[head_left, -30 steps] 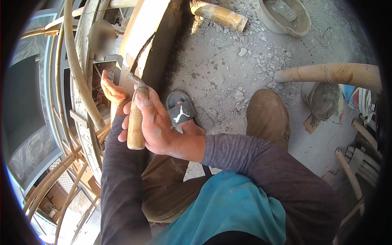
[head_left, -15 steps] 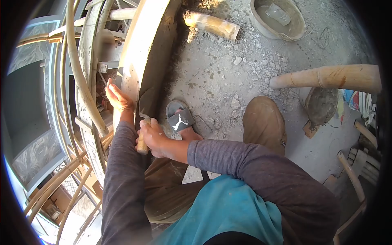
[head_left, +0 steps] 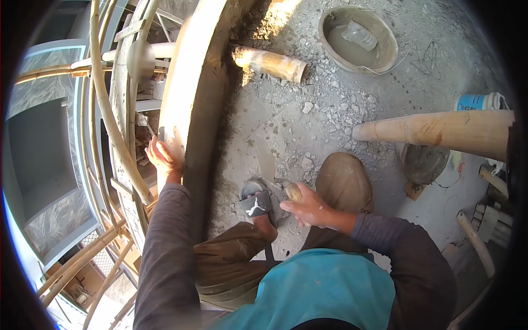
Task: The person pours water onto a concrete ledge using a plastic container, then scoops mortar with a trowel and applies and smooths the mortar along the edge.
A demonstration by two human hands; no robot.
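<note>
My left hand (head_left: 164, 159) rests on the top of the low wall (head_left: 184, 104), its fingers stretched out over the outer edge. In my right hand (head_left: 311, 208) is a trowel (head_left: 292, 191), gripped by its wooden handle. The blurred blade points away from me, over the rubble-strewn floor between my sandalled foot (head_left: 256, 206) and my knee (head_left: 345, 181). The wall's inner face, to the left of the trowel, looks dark and smooth.
A basin (head_left: 397, 47) with grey liquid and a clear container stands at the far right. A short bamboo piece (head_left: 269, 64) lies by the wall. A bamboo pole (head_left: 434, 132) juts in from the right above a second bucket (head_left: 423, 165). Bamboo scaffolding (head_left: 104, 110) runs outside the wall.
My right hand has moved the trowel away from the wall's inner face, rightward to near my knee. My left hand stays on the wall top, and the view has shifted slightly.
</note>
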